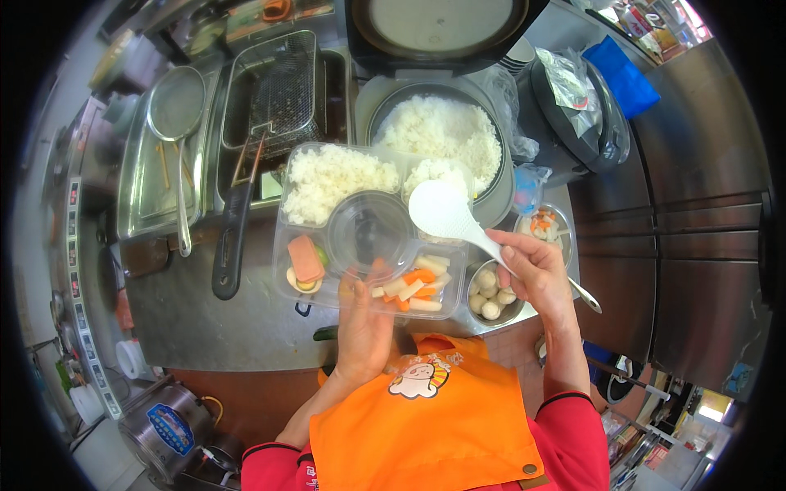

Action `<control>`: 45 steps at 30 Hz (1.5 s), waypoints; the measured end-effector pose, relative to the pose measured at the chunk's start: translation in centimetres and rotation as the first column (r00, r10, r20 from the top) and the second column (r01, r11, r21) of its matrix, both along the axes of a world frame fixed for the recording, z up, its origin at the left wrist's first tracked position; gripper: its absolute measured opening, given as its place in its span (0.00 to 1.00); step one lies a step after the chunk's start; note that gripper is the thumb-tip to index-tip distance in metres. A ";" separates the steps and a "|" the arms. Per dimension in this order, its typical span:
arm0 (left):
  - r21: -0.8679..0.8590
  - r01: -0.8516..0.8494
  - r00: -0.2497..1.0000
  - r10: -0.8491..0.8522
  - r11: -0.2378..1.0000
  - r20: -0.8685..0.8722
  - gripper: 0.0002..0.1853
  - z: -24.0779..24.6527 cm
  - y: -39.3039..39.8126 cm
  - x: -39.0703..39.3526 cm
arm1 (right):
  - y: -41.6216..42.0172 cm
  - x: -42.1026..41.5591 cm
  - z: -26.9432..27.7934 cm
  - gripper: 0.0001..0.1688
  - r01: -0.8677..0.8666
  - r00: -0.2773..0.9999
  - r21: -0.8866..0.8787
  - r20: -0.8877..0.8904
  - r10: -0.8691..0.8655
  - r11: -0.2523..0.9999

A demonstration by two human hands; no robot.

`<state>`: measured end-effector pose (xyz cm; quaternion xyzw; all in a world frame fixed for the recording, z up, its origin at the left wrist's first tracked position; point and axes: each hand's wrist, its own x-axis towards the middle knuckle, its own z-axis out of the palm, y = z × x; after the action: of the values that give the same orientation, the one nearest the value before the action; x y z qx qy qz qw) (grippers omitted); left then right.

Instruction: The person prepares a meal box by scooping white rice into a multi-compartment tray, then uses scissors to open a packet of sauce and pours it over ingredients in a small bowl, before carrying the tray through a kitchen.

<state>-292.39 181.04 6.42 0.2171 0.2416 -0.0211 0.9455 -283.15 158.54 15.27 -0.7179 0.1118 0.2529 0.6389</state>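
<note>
My left hand (365, 328) holds a clear plastic compartment tray (452, 310) from below. White rice (334, 184) fills its far left compartment, and more rice lies in the far right one. Near me are a pink slice of luncheon meat (305, 258) with an egg piece, and cut carrot and pale sticks (417, 288). A round clear container (370, 230) sits in the middle. My right hand (533, 270) grips a white rice paddle (443, 212), its blade over the far right compartment. Behind the tray stands an open rice cooker full of rice (448, 129).
A fryer basket (276, 92) with a black handle stands at the back left, beside a steel tray holding a strainer (176, 103). Right of my tray are a steel pot of pale balls (491, 293) and a bowl of cut vegetables (546, 227). Another cooker (568, 116) stands behind.
</note>
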 end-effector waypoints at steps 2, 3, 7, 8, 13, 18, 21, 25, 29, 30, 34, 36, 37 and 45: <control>0.017 0.000 1.000 0.000 1.000 -0.003 0.24 -0.2 0.1 -0.1 | -0.3 -0.4 -0.1 0.16 -0.024 1.000 -0.010 -0.009 0.024 1.000; 0.015 0.001 1.000 -0.001 1.000 -0.003 0.24 -0.2 0.1 -0.1 | -0.5 -0.5 0.0 0.16 -0.026 1.000 0.005 -0.013 0.026 1.000; 0.021 0.009 1.000 -0.009 1.000 0.001 0.25 -0.1 0.0 0.0 | -1.8 -0.8 -0.2 0.16 0.015 0.996 -0.038 0.092 -0.012 0.999; 0.027 0.011 1.000 -0.011 1.000 0.004 0.25 -0.1 0.0 0.0 | -1.9 -0.8 -0.6 0.17 0.041 0.988 -0.072 0.149 -0.029 0.997; 0.038 0.023 1.000 -0.024 0.999 0.010 0.25 -0.2 -0.1 0.1 | -1.8 -0.2 -1.8 0.17 0.087 0.956 -0.185 0.293 -0.029 0.979; 0.030 0.014 1.000 -0.014 0.999 0.002 0.25 -0.3 0.1 -0.1 | -0.2 0.9 -1.3 0.16 0.096 0.956 -0.126 0.289 -0.056 0.987; 0.001 -0.001 1.000 0.001 1.000 0.028 0.25 -1.1 0.2 -0.3 | 1.2 1.5 -1.2 0.16 0.049 0.972 -0.074 0.231 -0.031 0.996; -0.011 0.008 0.999 -0.007 1.000 0.052 0.23 -0.7 0.1 -0.1 | 0.6 2.0 -2.2 0.16 0.061 0.956 -0.143 0.294 -0.017 0.988; 0.000 0.023 0.999 -0.023 1.000 0.047 0.21 -0.4 0.4 -0.1 | 0.6 3.9 -1.0 0.16 0.105 0.937 -0.152 0.346 -0.047 0.983; 0.008 0.022 0.999 -0.023 1.000 0.044 0.21 -0.4 0.5 -0.2 | 0.4 4.9 -1.0 0.17 0.104 0.925 -0.194 0.379 -0.023 0.975; 0.072 0.063 0.997 -0.066 0.995 0.045 0.22 -0.7 1.2 -1.0 | 0.3 9.5 -1.9 0.17 0.054 0.845 -0.529 0.476 0.244 0.847; 0.085 0.088 0.994 -0.093 0.992 0.063 0.22 -1.1 1.5 -1.6 | 0.7 11.9 -3.7 0.18 0.027 0.831 -0.589 0.462 0.309 0.808; 0.082 0.097 0.992 -0.103 0.992 0.068 0.23 -1.1 1.6 -1.7 | 1.2 13.0 -4.4 0.18 0.006 0.849 -0.575 0.435 0.300 0.818; 0.083 0.142 0.988 -0.147 0.986 0.051 0.28 -1.7 2.2 -2.3 | 3.4 16.3 -5.4 0.21 -0.083 0.978 -0.301 0.156 0.135 0.950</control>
<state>-294.66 183.22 4.76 0.2720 0.1986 -0.0737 0.9387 -266.85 161.95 9.86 -0.8292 0.0517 0.2043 0.5178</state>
